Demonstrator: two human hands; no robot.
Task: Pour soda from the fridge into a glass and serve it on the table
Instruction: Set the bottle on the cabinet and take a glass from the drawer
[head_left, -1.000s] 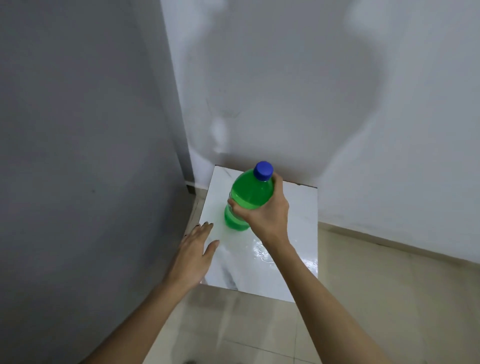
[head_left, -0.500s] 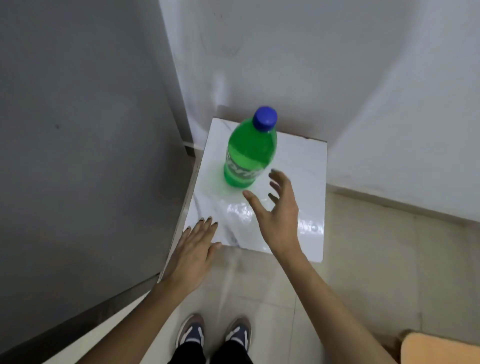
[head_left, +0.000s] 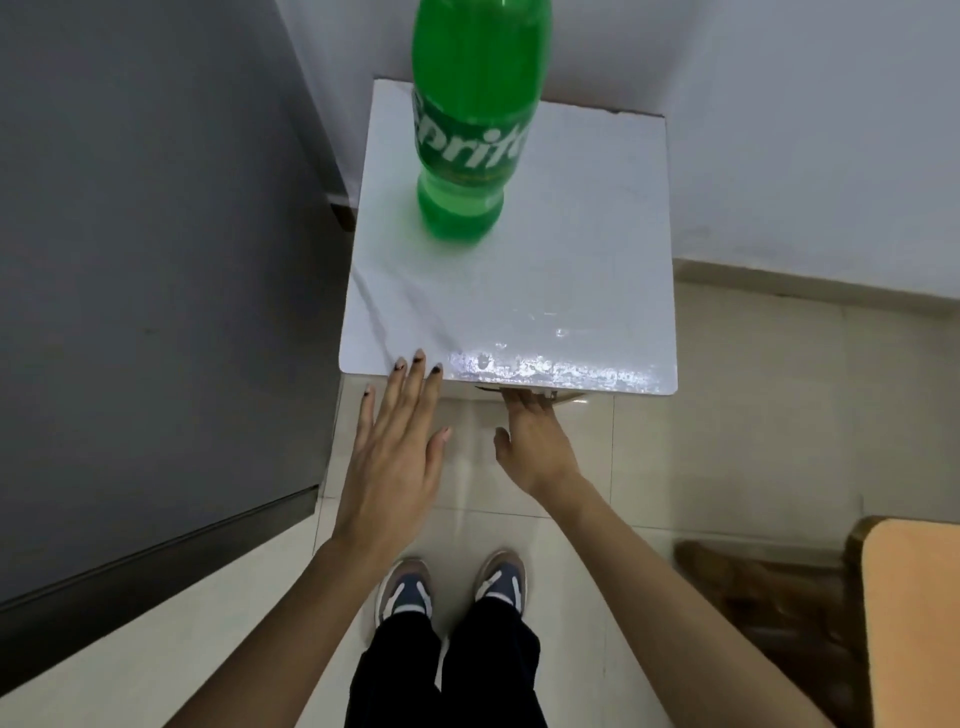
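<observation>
A green Sprite soda bottle stands upright on the far left part of a small white glossy table; its cap is cut off by the top of the frame. My left hand is flat with fingers spread, its fingertips resting on the table's near left edge. My right hand reaches under the near edge of the table top, and its fingertips are hidden beneath it. Neither hand touches the bottle.
A dark grey fridge side rises on the left, close to the table. White walls stand behind and to the right. My shoes are on the beige tiled floor. An orange-topped piece of furniture sits at the lower right.
My right hand let go of the bottle, leaving it standing on the table, and dropped to the table's near edge. The view tilted downward and closer.
</observation>
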